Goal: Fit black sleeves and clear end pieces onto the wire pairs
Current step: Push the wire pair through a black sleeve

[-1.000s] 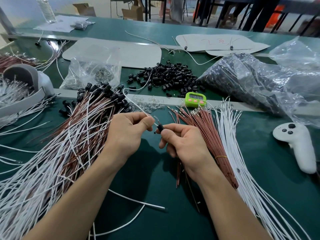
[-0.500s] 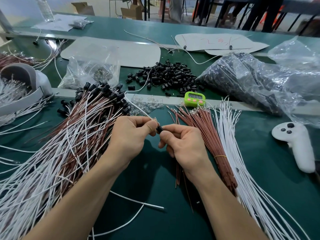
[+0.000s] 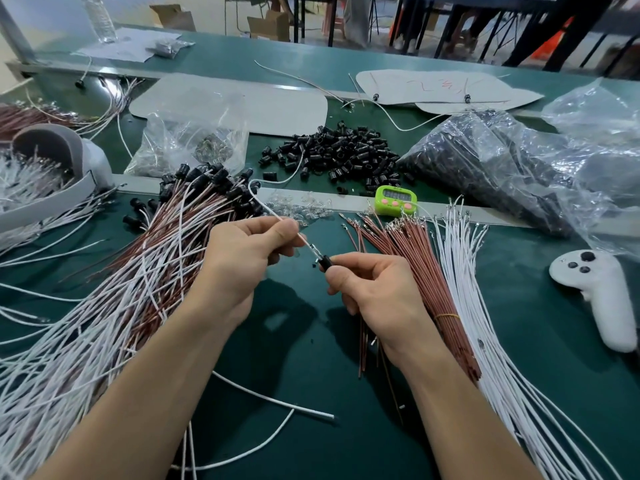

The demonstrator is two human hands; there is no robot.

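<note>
Centre of head view: left hand (image 3: 249,251) pinches a white wire (image 3: 304,240) near its tip. Right hand (image 3: 374,292) pinches a black sleeve (image 3: 325,263), other fingers curled. Wire tip sits at the sleeve mouth; entered or not, cannot tell. Bare mat (image 3: 294,341) under the hands, hemmed by sleeved pile (image 3: 104,289) left and brown bundle (image 3: 408,258) right. Pile cut off at left edge. Clear pieces (image 3: 304,207) blurred.

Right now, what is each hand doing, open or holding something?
Left hand: closed, pinching a white wire.
Right hand: closed, pinching a black sleeve.
</note>
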